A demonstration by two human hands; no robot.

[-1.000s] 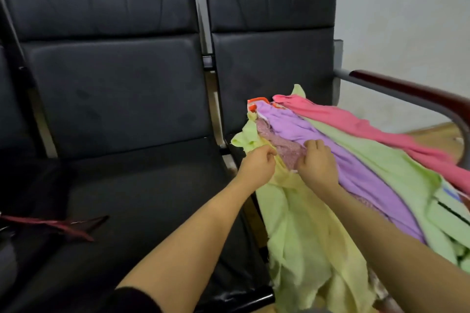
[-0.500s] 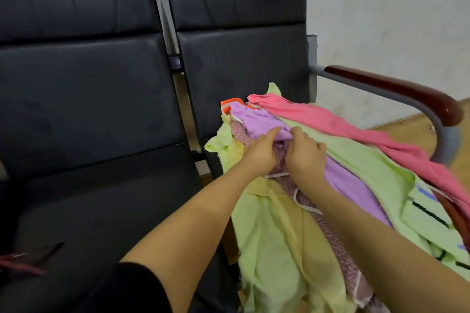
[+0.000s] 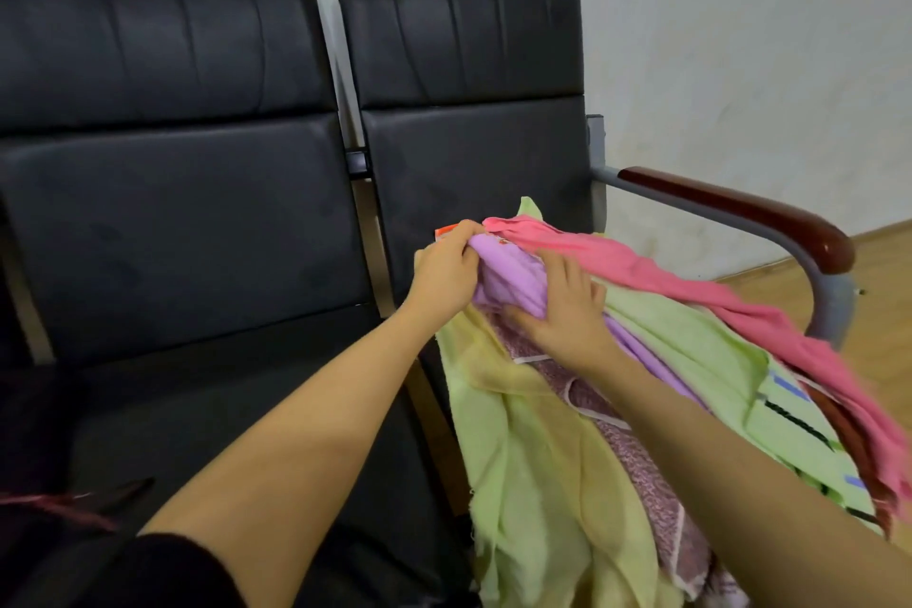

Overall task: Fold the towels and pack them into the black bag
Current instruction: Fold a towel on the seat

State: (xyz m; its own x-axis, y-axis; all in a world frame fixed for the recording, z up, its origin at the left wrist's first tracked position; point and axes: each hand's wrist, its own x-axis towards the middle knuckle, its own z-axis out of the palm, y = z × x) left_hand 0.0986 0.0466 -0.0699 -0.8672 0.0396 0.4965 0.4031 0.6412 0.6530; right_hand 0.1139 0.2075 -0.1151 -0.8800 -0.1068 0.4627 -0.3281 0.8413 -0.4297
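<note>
A heap of towels lies on the right-hand black seat. A lilac towel sits near its top, between a pink towel and a mauve speckled towel. My left hand grips the lilac towel's upper left end. My right hand lies over its middle, thumb tucked under the fold, fingers curled round it. A yellow-green towel hangs down the seat's front. The black bag shows dimly at the far left, with a red strap across it.
Two black padded chairs stand joined against a pale wall. A grey armrest with a dark wooden top curves round the heap's right side. Striped light-green towels lie at the heap's right. Wooden floor shows beyond.
Both hands have moved up the heap from the mauve towel to the lilac one and closed on it. The camera has tilted up and swung left.
</note>
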